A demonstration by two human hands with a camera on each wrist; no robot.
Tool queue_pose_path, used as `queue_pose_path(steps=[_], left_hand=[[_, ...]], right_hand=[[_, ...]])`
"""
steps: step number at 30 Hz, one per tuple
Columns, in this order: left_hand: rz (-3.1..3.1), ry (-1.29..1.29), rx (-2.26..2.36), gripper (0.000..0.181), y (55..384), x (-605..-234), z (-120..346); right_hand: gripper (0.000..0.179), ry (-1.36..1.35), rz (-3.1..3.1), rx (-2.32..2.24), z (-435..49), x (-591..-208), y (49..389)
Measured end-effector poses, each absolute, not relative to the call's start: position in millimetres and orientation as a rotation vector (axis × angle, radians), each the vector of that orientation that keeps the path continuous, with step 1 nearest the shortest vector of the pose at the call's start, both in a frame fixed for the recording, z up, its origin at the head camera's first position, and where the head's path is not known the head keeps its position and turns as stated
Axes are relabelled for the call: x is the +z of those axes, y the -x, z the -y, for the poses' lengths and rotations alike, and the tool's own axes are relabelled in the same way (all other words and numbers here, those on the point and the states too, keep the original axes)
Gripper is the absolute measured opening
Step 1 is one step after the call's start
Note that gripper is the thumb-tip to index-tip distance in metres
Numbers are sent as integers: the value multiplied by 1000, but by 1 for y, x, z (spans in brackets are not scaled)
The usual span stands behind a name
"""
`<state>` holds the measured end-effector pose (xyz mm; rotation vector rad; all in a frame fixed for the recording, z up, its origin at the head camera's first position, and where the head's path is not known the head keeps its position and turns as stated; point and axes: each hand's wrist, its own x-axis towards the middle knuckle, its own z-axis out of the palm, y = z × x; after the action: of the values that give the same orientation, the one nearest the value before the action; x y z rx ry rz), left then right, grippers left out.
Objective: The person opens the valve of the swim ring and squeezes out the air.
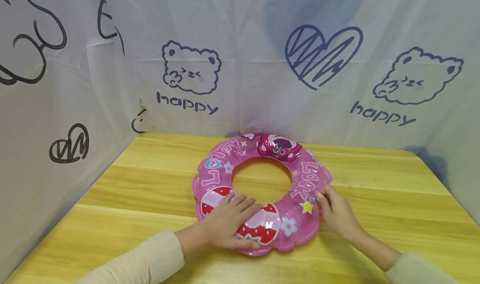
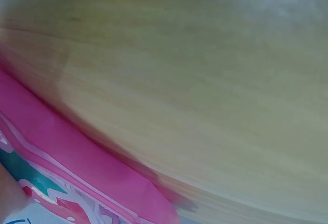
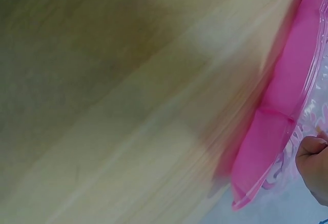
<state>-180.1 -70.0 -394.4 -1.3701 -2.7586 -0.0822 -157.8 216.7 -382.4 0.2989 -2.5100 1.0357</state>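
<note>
A pink inflatable swim ring (image 1: 307,180) with a scalloped edge lies on the wooden table, printed with strawberries, flowers, letters and a bear. My left hand (image 1: 230,221) rests on its near-left part with fingers spread over the strawberry print. At the ring's right edge, my right hand (image 1: 339,213) pinches the rim beside a yellow star, thumb on top. The left wrist view catches the ring's pink side (image 2: 77,147) along the lower left. In the right wrist view, the curled right hand (image 3: 313,170) shows against the ring's printed top.
The yellow wood-grain table (image 1: 135,184) extends around the ring on all sides. Behind it hangs a pale cloth (image 1: 247,88) with drawn bears, hearts and the word happy. More cloth (image 1: 93,96) closes off the left side, and the right side too.
</note>
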Motion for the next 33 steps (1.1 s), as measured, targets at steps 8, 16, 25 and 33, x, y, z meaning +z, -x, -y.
queue_pose_path(steps=[8, 16, 25, 33], left_hand=[[2748, 1366, -79, 84, 180, -395, 70], [2763, 1369, -88, 84, 179, -393, 70], [2776, 1366, -109, 84, 179, -393, 71], [2768, 1359, -103, 84, 179, -395, 72]], right_hand=[[16, -175, 2546, 1259, -215, -382, 158], [16, -60, 2558, 1449, -215, -380, 161], [17, 135, 2575, 1645, -213, -375, 163], [18, 240, 2509, 1870, -212, -373, 163]])
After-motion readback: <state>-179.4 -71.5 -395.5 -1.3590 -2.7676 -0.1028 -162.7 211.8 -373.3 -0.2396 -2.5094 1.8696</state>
